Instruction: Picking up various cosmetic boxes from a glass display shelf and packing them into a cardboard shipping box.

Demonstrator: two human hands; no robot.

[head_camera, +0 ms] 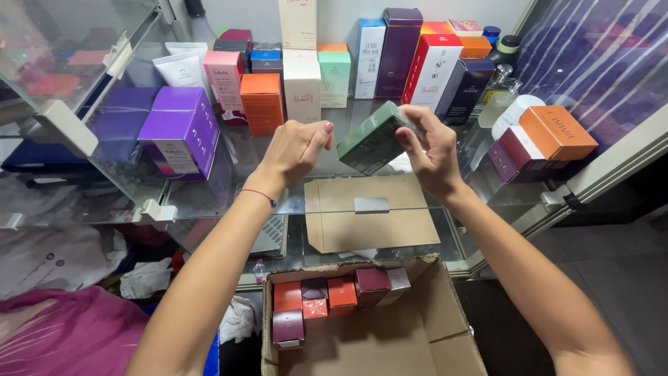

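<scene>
My right hand (430, 150) grips a dark green box (372, 139) by its right end and holds it tilted above the glass shelf (229, 188). My left hand (296, 150) hovers just left of the box with fingers loosely curled, not touching it, holding nothing. Both hands are over the middle of the shelf. Below them a brown envelope (372, 223) lies under the glass.
Several boxes stand at the back of the shelf: purple (182, 129), orange (262, 103), white (302, 85), red and white (431, 69). More orange and maroon boxes (550, 136) sit right. An open cardboard carton (390, 334) below holds several small red and maroon boxes.
</scene>
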